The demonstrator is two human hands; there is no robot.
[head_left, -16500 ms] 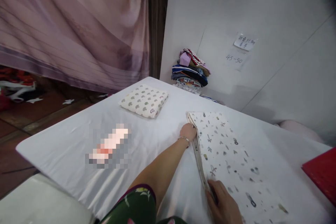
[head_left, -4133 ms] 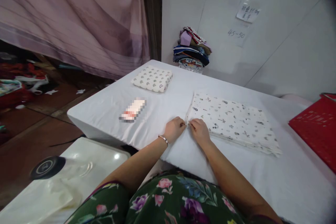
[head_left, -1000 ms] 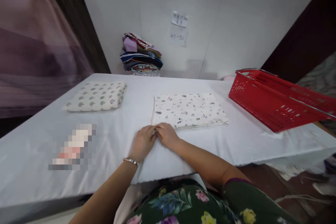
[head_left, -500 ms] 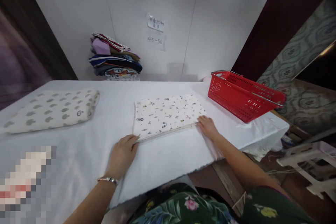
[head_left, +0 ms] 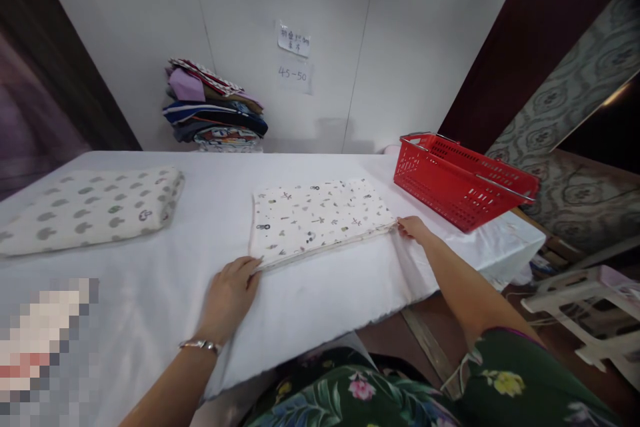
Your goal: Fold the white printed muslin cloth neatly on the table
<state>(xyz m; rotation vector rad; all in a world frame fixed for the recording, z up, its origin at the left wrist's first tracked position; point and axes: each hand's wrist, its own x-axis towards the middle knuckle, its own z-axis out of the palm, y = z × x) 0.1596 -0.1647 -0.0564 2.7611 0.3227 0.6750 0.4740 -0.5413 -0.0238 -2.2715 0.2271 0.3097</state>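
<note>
A folded white cloth (head_left: 320, 217) with small dark and green prints lies flat in front of me. Its near left corner is gripped by my left hand (head_left: 233, 290), thumb tucked under the fingers. At the near right corner my right hand (head_left: 411, 227) pinches the layered edge between thumb and fingertips. The cloth's layers show along the near side. To the left rests another folded cream cloth (head_left: 100, 210) with grey mushroom-like prints, touched by neither hand.
A white-covered table (head_left: 305, 320) carries everything. A red plastic basket (head_left: 460, 183) with metal handles stands at the back right. Against the wall is a stack of folded fabrics (head_left: 215, 110). A blurred-out item (head_left: 40, 340) lies front left. A white stool (head_left: 595, 307) stands right.
My right hand has slid right along the near edge to the corner and now pinches it. My left hand stays at the left corner. The view has shifted slightly.
</note>
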